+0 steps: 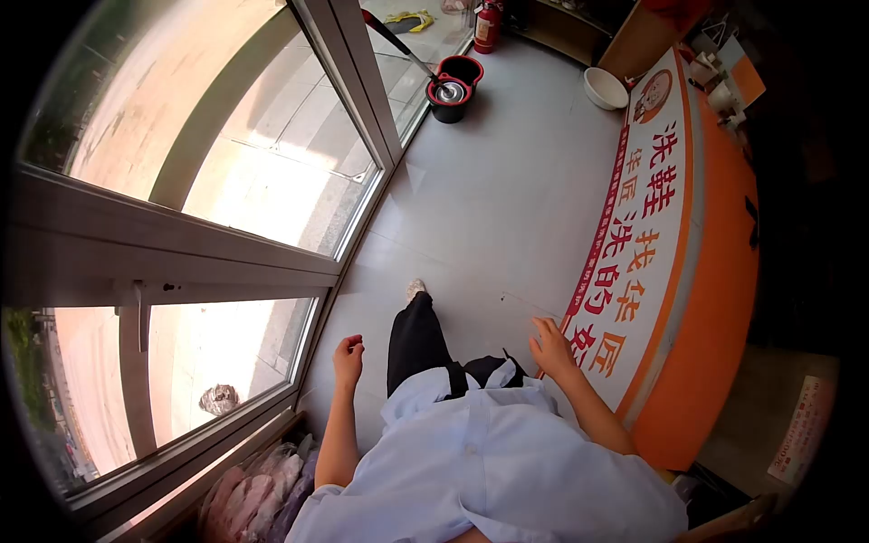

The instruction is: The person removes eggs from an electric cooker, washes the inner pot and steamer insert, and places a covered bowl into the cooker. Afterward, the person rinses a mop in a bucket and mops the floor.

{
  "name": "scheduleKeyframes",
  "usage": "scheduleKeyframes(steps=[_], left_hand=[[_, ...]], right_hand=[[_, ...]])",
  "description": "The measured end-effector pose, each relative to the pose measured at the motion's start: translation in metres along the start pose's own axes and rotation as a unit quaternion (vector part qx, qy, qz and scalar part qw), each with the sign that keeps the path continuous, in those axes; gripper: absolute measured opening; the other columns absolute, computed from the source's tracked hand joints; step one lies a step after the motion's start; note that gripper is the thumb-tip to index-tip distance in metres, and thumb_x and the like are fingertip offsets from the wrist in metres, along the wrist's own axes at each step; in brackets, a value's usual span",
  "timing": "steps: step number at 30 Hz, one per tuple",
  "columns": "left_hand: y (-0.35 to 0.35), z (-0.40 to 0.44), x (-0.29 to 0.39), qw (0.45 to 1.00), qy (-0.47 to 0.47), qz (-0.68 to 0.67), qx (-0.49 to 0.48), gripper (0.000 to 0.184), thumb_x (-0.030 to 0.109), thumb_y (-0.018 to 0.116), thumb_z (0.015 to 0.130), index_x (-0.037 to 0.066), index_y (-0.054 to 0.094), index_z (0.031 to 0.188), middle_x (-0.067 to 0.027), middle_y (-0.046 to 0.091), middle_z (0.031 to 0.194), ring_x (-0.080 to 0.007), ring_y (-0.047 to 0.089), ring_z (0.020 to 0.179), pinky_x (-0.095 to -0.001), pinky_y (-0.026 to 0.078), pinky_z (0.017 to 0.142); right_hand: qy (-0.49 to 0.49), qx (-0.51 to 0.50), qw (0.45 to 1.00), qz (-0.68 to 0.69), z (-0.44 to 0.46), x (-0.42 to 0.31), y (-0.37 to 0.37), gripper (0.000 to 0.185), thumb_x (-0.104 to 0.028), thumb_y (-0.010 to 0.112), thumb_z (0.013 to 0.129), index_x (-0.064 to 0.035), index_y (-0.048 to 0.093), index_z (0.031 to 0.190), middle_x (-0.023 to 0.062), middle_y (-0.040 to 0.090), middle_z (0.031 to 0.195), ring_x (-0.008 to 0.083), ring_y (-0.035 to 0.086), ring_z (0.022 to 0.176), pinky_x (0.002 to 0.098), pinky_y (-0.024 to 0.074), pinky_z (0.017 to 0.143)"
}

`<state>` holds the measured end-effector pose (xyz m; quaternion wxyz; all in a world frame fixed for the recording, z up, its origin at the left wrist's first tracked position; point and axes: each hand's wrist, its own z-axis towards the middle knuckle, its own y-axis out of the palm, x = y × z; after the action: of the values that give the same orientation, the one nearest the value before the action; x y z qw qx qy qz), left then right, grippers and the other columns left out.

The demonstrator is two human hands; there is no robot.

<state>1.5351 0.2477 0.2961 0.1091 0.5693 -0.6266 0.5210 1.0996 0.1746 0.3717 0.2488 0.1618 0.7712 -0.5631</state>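
Note:
My left hand hangs beside my body near the glass door, its fingers curled in, with nothing visible in it. On the other side my right hand is held out near the counter's printed front panel. Its fingers are loosely apart and hold nothing. Between the hands are my light blue shirt and dark trousers, with one light shoe forward on the grey floor.
A black and red mop bucket stands ahead by the glass, with a fire extinguisher beyond it. A white basin sits near the counter's far end. Framed glass doors line the left. Plastic-wrapped items lie at lower left.

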Motion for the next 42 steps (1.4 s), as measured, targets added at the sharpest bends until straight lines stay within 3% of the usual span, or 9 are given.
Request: scheduleKeyframes(steps=[6,12,23,27,29,31,34,37,42], left_hand=[[-0.007,0.211,0.244,0.970,0.233,0.071,-0.006,0.021,0.008,0.055,0.082,0.002,0.063,0.100,-0.0146,0.060,0.097,-0.0261,0.062,0.083,-0.0343,0.049,0.075],[0.027,0.368,0.473,0.810,0.520,0.255,0.090,0.027,0.005,0.061,0.075,0.006,0.059,0.102,-0.0118,0.054,0.112,-0.0307,0.052,0.102,-0.0409,0.044,0.085],[0.127,0.615,0.618,0.555,0.372,0.733,0.127,0.047,0.011,0.054,0.081,0.009,0.046,0.127,-0.0104,0.051,0.116,-0.0242,0.046,0.112,-0.0431,0.033,0.099],[0.144,0.664,0.612,0.567,0.198,0.799,0.040,0.025,0.018,0.051,0.086,0.015,0.057,0.110,-0.0036,0.059,0.093,-0.0184,0.057,0.091,-0.0345,0.044,0.078],[0.144,0.665,0.620,0.549,0.211,0.808,0.019,0.018,0.018,0.057,0.082,0.011,0.058,0.099,-0.0066,0.059,0.093,-0.0202,0.061,0.085,-0.0337,0.049,0.067],[0.151,0.648,0.644,0.673,0.181,0.717,0.007,0.030,0.018,0.066,0.074,0.005,0.053,0.097,-0.0100,0.058,0.089,-0.0241,0.063,0.080,-0.0347,0.052,0.065],[0.162,0.619,0.671,0.622,0.230,0.748,-0.012,0.027,0.019,0.067,0.075,0.004,0.051,0.092,-0.0115,0.059,0.086,-0.0215,0.064,0.068,-0.0312,0.053,0.057],[0.154,0.546,0.734,0.484,0.292,0.825,0.016,0.027,0.016,0.068,0.075,0.005,0.054,0.095,-0.0116,0.061,0.087,-0.0182,0.063,0.073,-0.0292,0.053,0.060],[0.087,0.427,0.779,0.517,0.376,0.759,0.122,0.024,0.008,0.066,0.074,0.003,0.056,0.096,-0.0066,0.056,0.080,-0.0171,0.056,0.075,-0.0293,0.048,0.070]], right_hand=[[0.084,0.026,0.995,0.045,0.081,-0.027,-0.022,0.039,-0.012,0.056,0.082,-0.0037,0.049,0.119,0.0143,0.052,0.114,0.0295,0.058,0.094,0.0374,0.0478,0.081],[0.132,0.059,0.986,0.085,0.193,-0.023,-0.054,0.036,-0.012,0.056,0.082,-0.0030,0.051,0.116,0.0152,0.055,0.109,0.0322,0.059,0.093,0.0397,0.0473,0.080],[0.092,0.008,0.984,0.152,0.477,0.085,-0.133,0.032,-0.008,0.056,0.080,-0.0030,0.054,0.111,0.0140,0.058,0.100,0.0295,0.061,0.080,0.0367,0.0496,0.072],[0.083,-0.033,0.986,0.141,0.553,0.101,-0.157,0.030,-0.008,0.057,0.079,-0.0035,0.055,0.109,0.0132,0.058,0.101,0.0285,0.061,0.082,0.0365,0.0494,0.073],[0.069,-0.049,0.988,0.130,0.580,0.102,-0.159,0.030,-0.008,0.057,0.079,-0.0039,0.055,0.109,0.0130,0.058,0.101,0.0279,0.061,0.083,0.0365,0.0493,0.074],[0.036,-0.048,0.989,0.138,0.608,0.097,-0.157,0.030,-0.009,0.058,0.080,-0.0043,0.055,0.109,0.0120,0.059,0.101,0.0270,0.061,0.082,0.0362,0.0491,0.074],[0.041,-0.112,0.981,0.154,0.646,0.079,-0.145,0.032,-0.011,0.060,0.079,-0.0034,0.055,0.109,0.0110,0.060,0.101,0.0238,0.061,0.080,0.0341,0.0490,0.073],[0.097,-0.244,0.918,0.298,0.691,0.048,-0.116,0.039,-0.023,0.062,0.082,-0.0028,0.054,0.113,0.0091,0.061,0.104,0.0174,0.060,0.079,0.0316,0.0484,0.071],[0.153,-0.394,0.624,0.657,0.765,-0.082,-0.138,0.087,-0.065,0.043,0.084,0.0047,0.031,0.134,0.0193,0.049,0.125,0.0264,0.053,0.108,0.0376,0.0438,0.089]])
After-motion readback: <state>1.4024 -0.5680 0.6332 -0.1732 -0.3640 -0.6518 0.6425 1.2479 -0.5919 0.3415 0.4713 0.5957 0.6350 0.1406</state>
